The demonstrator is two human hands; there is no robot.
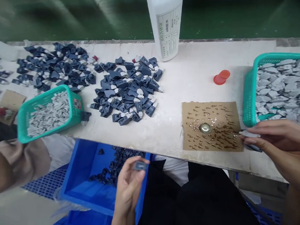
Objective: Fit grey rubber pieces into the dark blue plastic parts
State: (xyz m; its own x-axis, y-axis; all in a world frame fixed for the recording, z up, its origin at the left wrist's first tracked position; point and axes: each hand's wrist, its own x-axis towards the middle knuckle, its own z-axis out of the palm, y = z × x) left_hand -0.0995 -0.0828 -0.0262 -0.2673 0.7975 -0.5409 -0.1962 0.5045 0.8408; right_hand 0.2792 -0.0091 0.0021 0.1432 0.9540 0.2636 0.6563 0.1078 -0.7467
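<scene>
My left hand (131, 182) pinches a small dark blue-grey part (140, 165) between thumb and fingers, over the blue bin (82, 185) below the table's front edge. At the right, my right hand (274, 136) grips a light grey piece (249, 133) between thumb and forefinger. A dark part (253, 148) shows under that hand, partly hidden by it. The fingertips are beside the right edge of a brown cardboard sheet (191, 110), which bears many glossy brown drops and a small round metal cap (206, 128).
A green basket (249, 93) of light grey pieces stands at the right, another (23, 121) at the left. Piles of dark parts (128, 88) lie left of a tall white bottle (169, 31). A red cup-like object (221, 77) stands behind the cardboard. Another person's arm (1, 169) is at lower left.
</scene>
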